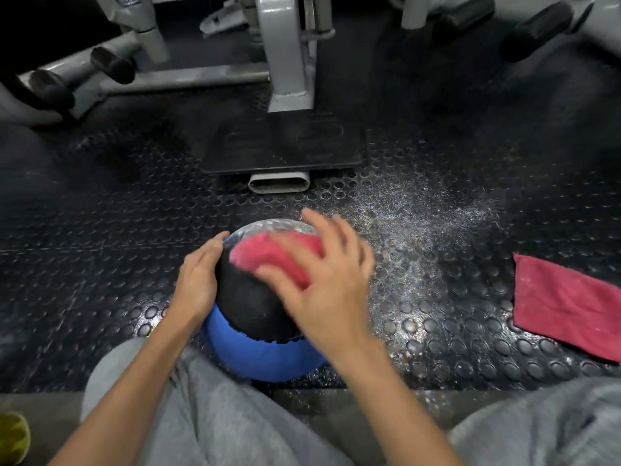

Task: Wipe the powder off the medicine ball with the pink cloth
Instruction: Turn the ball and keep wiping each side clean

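The medicine ball [250, 304], black on top and blue below, sits on the studded rubber floor between my knees. White powder still coats its far upper side. My right hand [322, 280] presses a bunched pink cloth [268, 255] onto the top of the ball with spread, fairly straight fingers; the hand is motion-blurred. My left hand [198, 277] rests flat against the ball's left side, steadying it.
A second pink cloth [568, 304] lies flat on the floor at the right. Spilled white powder [413, 216] is scattered on the mat beyond and right of the ball. A grey gym machine frame [289, 52] and its black base plate [285, 146] stand ahead.
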Available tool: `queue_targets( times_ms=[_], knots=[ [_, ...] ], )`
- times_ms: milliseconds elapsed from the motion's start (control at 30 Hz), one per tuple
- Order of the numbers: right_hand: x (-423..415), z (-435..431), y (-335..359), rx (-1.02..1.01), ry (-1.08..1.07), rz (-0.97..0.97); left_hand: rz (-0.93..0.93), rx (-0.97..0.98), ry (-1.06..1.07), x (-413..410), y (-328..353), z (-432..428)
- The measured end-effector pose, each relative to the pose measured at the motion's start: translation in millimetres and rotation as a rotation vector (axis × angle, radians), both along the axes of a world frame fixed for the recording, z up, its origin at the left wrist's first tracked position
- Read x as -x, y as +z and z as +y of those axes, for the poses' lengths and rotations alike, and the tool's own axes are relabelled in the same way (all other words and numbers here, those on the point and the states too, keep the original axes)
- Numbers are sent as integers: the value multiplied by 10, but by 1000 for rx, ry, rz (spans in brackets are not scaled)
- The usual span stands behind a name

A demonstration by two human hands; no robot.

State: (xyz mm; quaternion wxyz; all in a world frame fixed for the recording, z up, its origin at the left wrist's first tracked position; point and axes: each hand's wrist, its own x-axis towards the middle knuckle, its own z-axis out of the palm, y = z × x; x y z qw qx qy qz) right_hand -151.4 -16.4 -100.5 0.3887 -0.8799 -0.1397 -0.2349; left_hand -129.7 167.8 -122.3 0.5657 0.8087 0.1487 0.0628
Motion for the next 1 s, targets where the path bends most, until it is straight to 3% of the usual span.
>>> queue_targets(
  times_ms=[33,100,233,333,400,467,600,700,767,900,933,1000],
  knots=[
    [37,59,-111,102,13,-25,1,18,-2,0,-10,13],
    [57,53,-321,107,16,-43,-10,41,-11,-4,-31,39],
    [67,-153,-624,-196,-44,-7,-10,90,0,-20,-76,32],
    [97,-250,-811,-508,-117,146,6,55,-22,-55,-78,27],
    [81,-254,-775,-613,-170,206,12,18,-24,-87,-68,14],
    [24,-162,-548,-505,-130,95,-3,7,-20,-103,-70,7],
    [-55,152,-149,-32,114,-240,-35,34,-24,-82,-67,-10],
    [-160,24,-280,4,181,-288,-66,79,-33,-42,-55,-27],
    [-169,-146,-486,-198,147,-182,-57,107,-30,-50,-78,2],
    [19,-321,-892,-936,-99,510,-16,86,-31,-60,-125,57],
    [43,-331,-991,-1014,-136,641,-10,83,-22,-64,-116,59],
    [57,-337,-1002,-1065,-192,711,11,100,-17,-65,-86,47]
  ],
)
